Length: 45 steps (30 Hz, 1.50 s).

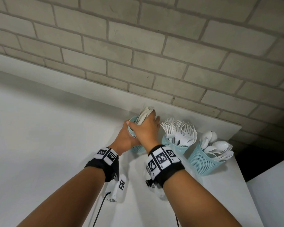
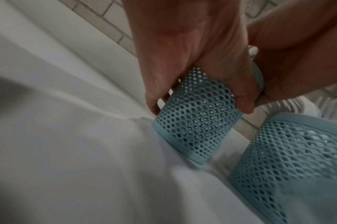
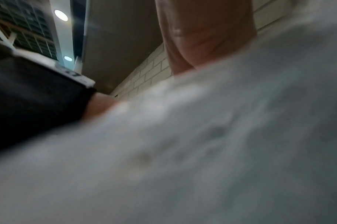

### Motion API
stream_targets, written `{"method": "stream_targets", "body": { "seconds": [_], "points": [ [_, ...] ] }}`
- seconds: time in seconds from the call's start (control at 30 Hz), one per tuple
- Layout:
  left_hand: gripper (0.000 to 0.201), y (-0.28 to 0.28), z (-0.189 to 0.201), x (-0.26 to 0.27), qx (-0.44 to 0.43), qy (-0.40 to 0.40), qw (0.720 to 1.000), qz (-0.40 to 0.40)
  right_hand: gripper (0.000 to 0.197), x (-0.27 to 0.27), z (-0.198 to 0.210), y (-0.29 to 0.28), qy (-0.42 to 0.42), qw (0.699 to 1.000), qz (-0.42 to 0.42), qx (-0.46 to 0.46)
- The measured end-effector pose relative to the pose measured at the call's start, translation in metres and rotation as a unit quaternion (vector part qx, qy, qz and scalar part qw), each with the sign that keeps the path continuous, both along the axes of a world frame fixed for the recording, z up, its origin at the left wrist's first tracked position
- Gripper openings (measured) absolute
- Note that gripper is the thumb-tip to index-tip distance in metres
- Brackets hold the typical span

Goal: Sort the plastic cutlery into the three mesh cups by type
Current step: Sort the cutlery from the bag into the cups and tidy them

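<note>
Three light-blue mesh cups stand in a row near the brick wall. My left hand [image 1: 126, 136] grips the leftmost cup [image 1: 132, 128], tilted on its base in the left wrist view [image 2: 194, 119]. My right hand [image 1: 146, 128] holds a bundle of white plastic knives [image 1: 143, 116] at this cup's mouth. The middle cup [image 1: 175, 147] is full of white forks [image 1: 180, 131]. The right cup [image 1: 203, 161] holds white spoons [image 1: 218, 149]. The right wrist view is blurred white and shows only part of my hand [image 3: 202, 37].
The white table [image 1: 40, 128] ends at a corner just right of the spoon cup, with a dark drop beyond it [image 1: 260, 161]. The brick wall [image 1: 154, 54] runs close behind the cups. The neighbouring fork cup [image 2: 290, 163] stands close beside the gripped cup.
</note>
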<state>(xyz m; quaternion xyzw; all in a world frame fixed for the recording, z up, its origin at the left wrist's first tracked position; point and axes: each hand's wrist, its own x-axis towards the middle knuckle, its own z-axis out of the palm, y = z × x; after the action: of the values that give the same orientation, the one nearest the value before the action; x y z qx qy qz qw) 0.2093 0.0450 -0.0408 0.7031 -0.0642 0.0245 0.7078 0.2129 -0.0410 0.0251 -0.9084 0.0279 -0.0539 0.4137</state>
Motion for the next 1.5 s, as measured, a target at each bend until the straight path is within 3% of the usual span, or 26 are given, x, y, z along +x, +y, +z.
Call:
{"method": "stream_targets", "body": {
  "seconds": [0.1,0.2,0.33,0.4,0.53,0.63,0.73,0.83,0.97,1.1,1.27,1.33,1.4,1.5],
  "points": [
    [0.102,0.001,-0.004,0.002,0.005,0.033,0.999,-0.002,0.109,0.011,0.002,0.004,-0.022,0.998,0.031,-0.045],
    [0.107,0.001,-0.005,0.005,0.006,0.037,0.999,-0.006,0.101,0.019,0.007,0.004,-0.006,0.996,0.085,-0.013],
    [0.107,0.002,-0.01,0.01,0.031,0.028,0.999,-0.011,0.033,0.02,0.004,0.004,-0.056,0.988,0.138,-0.043],
    [0.102,0.003,-0.013,0.012,0.046,0.027,0.999,-0.007,0.018,0.016,0.002,0.001,-0.072,0.989,0.131,0.002],
    [0.106,0.004,-0.019,0.013,0.062,0.025,0.998,0.006,0.009,0.016,0.007,-0.007,-0.071,0.974,0.083,0.2],
    [0.102,0.003,-0.019,0.013,0.065,0.014,0.998,0.013,0.015,0.019,0.005,-0.009,-0.074,0.973,0.058,0.211],
    [0.097,0.003,-0.018,0.013,0.06,0.01,0.998,0.007,0.02,0.019,-0.004,-0.002,-0.113,0.987,0.056,0.097],
    [0.101,0.003,-0.018,0.013,0.044,0.014,0.999,0.004,0.032,0.018,-0.009,0.002,-0.155,0.985,-0.034,0.068],
    [0.102,0.004,-0.02,0.017,0.055,0.026,0.998,-0.002,0.055,0.018,-0.006,0.003,-0.115,0.992,0.041,0.043],
    [0.097,0.003,-0.019,0.016,0.05,0.012,0.999,-0.014,0.088,0.018,-0.004,0.002,-0.096,0.994,0.045,-0.002],
    [0.098,0.003,-0.02,0.017,0.043,-0.003,0.999,-0.013,0.108,0.022,-0.005,0.003,-0.097,0.995,0.007,-0.005],
    [0.102,0.003,-0.023,0.019,0.045,0.002,0.999,-0.008,0.092,0.026,-0.003,0.003,-0.06,0.995,0.068,-0.035],
    [0.105,0.004,-0.026,0.021,0.051,0.005,0.999,-0.005,0.052,0.027,0.0,0.001,-0.042,0.989,0.131,-0.055],
    [0.104,0.005,-0.029,0.022,0.061,0.011,0.998,0.005,0.014,0.023,-0.001,-0.003,-0.076,0.988,0.13,0.034]
  ]
}}
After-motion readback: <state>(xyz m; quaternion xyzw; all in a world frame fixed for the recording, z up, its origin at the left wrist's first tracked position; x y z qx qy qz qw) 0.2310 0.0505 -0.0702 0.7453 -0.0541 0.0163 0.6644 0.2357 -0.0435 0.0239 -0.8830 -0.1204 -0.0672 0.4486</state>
